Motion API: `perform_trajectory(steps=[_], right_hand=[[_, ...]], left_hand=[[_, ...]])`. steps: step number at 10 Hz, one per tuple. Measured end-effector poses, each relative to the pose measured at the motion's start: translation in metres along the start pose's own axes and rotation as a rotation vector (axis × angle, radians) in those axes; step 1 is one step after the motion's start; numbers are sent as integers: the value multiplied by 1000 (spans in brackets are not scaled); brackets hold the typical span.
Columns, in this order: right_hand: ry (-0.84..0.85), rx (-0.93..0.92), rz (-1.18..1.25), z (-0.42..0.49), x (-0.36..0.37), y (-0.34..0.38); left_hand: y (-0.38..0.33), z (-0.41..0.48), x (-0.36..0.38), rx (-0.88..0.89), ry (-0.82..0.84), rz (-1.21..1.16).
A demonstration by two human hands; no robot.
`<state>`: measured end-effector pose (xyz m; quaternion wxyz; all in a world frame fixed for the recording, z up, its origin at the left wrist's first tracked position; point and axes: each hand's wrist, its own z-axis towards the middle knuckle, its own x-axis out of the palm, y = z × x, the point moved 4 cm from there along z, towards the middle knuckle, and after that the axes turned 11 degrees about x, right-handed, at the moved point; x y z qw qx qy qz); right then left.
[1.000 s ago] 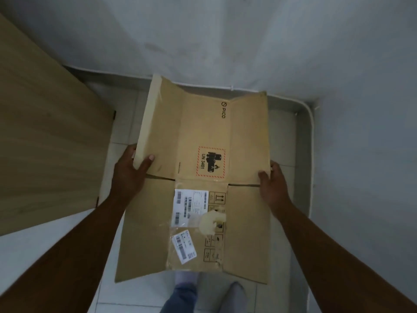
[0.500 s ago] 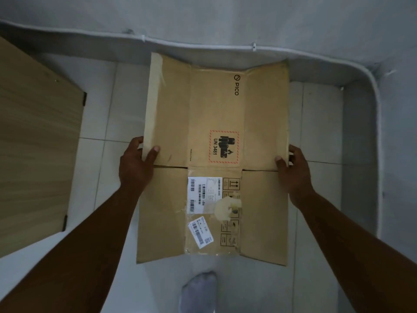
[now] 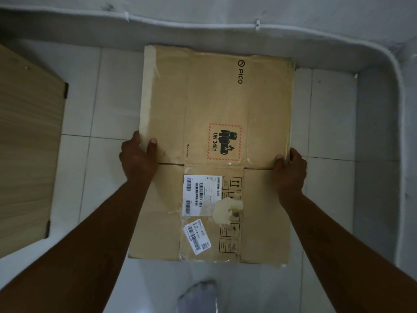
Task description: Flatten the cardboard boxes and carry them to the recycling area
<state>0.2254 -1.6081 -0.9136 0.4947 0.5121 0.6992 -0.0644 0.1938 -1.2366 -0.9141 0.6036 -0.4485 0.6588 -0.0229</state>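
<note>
Cardboard box (image 3: 214,143), flattened, is what I have in hand, held out low over the tiled floor (image 3: 97,96) near the corner of the room. There is only the head view to go by. My left hand (image 3: 137,157) grips the left edge: thumb on top of the sheet, fingers wrapped round the edge and underneath. My right hand (image 3: 290,168) pinches the right edge the same way, thumb tip on top, the rest curled under. Both grips sit level with the slit between the far panel and the near flaps, so most of the printed panel lies beyond my fingers and the shipping labels (image 3: 198,195) lie on my side of them.

I judge the sheet light and fairly stiff across its panels but ready to hinge at the fold lines — the near flaps could sag. The side edges, about mid-length, look like the right place to hold it; the surface seems dry and not slippery.

Its long axis runs away from me toward the wall (image 3: 203,10), face up, with the logo end farthest from my fingers. A wooden board (image 3: 27,154) stands off to the left of my left hand, well apart — and a socked foot (image 3: 198,297) shows below the near edge.
</note>
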Motion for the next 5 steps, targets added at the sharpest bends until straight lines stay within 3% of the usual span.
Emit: perform_trajectory(steps=[2, 3, 5], right_hand=[[-43, 9, 30, 7, 0, 0], [-15, 0, 3, 4, -2, 1], [169, -18, -203, -8, -22, 9]], left_hand=[[-12, 3, 5, -42, 42, 174], [-11, 14, 3, -69, 95, 154], [-27, 19, -11, -153, 191, 44]])
